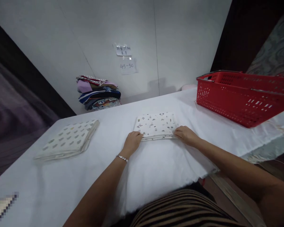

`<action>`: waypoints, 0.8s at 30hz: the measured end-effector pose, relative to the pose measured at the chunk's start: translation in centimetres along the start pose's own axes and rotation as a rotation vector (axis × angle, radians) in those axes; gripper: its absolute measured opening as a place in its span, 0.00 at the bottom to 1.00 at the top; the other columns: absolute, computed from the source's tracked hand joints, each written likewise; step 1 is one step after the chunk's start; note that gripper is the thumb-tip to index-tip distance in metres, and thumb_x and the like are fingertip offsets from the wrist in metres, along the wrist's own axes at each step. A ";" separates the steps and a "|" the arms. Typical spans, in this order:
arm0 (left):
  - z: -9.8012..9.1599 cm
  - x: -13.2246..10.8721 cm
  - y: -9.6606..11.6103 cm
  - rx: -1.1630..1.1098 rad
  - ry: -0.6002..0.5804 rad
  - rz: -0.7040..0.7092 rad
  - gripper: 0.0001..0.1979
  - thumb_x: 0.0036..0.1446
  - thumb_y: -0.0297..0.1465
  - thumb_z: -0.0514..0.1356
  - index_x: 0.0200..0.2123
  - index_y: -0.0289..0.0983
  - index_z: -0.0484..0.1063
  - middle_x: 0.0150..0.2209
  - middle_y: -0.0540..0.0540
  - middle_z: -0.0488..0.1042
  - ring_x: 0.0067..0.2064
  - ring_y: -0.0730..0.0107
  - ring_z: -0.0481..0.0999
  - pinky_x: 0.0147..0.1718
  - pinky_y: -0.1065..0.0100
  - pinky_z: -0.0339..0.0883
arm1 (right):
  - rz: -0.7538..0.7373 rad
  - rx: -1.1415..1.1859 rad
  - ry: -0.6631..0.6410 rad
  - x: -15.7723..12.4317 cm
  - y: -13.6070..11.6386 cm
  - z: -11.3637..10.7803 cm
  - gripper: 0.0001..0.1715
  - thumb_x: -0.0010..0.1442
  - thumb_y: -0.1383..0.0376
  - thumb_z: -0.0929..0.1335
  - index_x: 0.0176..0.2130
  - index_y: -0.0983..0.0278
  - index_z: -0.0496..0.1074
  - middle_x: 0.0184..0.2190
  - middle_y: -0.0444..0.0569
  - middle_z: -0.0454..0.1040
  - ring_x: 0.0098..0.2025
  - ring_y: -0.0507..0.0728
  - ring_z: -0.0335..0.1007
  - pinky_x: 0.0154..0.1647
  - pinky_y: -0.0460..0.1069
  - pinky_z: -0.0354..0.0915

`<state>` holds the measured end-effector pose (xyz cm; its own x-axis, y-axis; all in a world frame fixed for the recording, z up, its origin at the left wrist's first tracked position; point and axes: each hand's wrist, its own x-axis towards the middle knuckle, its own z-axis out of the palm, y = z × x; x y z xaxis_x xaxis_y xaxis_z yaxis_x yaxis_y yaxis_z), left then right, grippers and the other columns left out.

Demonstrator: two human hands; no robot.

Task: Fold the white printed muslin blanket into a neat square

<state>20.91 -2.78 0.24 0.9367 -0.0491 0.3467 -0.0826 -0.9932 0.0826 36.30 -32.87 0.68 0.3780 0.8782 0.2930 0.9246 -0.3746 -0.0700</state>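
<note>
A folded white cloth (156,124) with small scattered prints lies flat on the white-covered table in front of me. My left hand (133,142) grips its near left corner, fingers curled over the edge. At the near right corner, my right hand (186,135) pinches the cloth between thumb and fingers. Several layers show along the near edge between the hands. Off to the left lies another folded cloth (69,138), off-white with grey-green leaf-like prints, touched by neither hand.
A red plastic basket (232,104) with metal handles stands at the right back. Behind the table's far edge is a stack of folded fabrics (99,94). Handwritten paper signs (127,66) hang on the grey wall. White sheeting (156,176) drapes over the near edge.
</note>
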 end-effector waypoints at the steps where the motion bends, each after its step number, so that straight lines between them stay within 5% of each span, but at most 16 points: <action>1: 0.0 -0.1 0.0 0.000 0.010 0.017 0.13 0.61 0.31 0.50 0.45 0.40 0.71 0.43 0.42 0.72 0.47 0.62 0.68 0.46 0.60 0.60 | -0.007 -0.004 -0.009 0.0 0.1 0.0 0.15 0.63 0.65 0.60 0.40 0.63 0.74 0.39 0.53 0.73 0.41 0.58 0.65 0.42 0.51 0.56; 12: -0.7 0.6 -0.1 0.035 -0.070 0.003 0.13 0.62 0.30 0.49 0.46 0.41 0.70 0.44 0.43 0.73 0.48 0.62 0.69 0.47 0.60 0.58 | 0.004 0.068 -0.044 0.4 0.5 -0.7 0.15 0.61 0.67 0.60 0.42 0.62 0.74 0.41 0.53 0.72 0.43 0.59 0.66 0.42 0.52 0.60; 24: 0.2 0.5 0.3 0.096 -0.002 -0.055 0.13 0.62 0.30 0.48 0.44 0.39 0.70 0.40 0.42 0.73 0.44 0.61 0.70 0.43 0.60 0.59 | -0.006 -0.091 -0.037 0.5 0.1 -0.4 0.18 0.63 0.71 0.57 0.41 0.64 0.73 0.39 0.53 0.73 0.39 0.58 0.65 0.41 0.51 0.56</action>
<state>21.43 -3.08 0.21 0.9395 0.0053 0.3426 0.0017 -0.9999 0.0110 36.60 -32.55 1.18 0.3756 0.8903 0.2574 0.9193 -0.3932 0.0185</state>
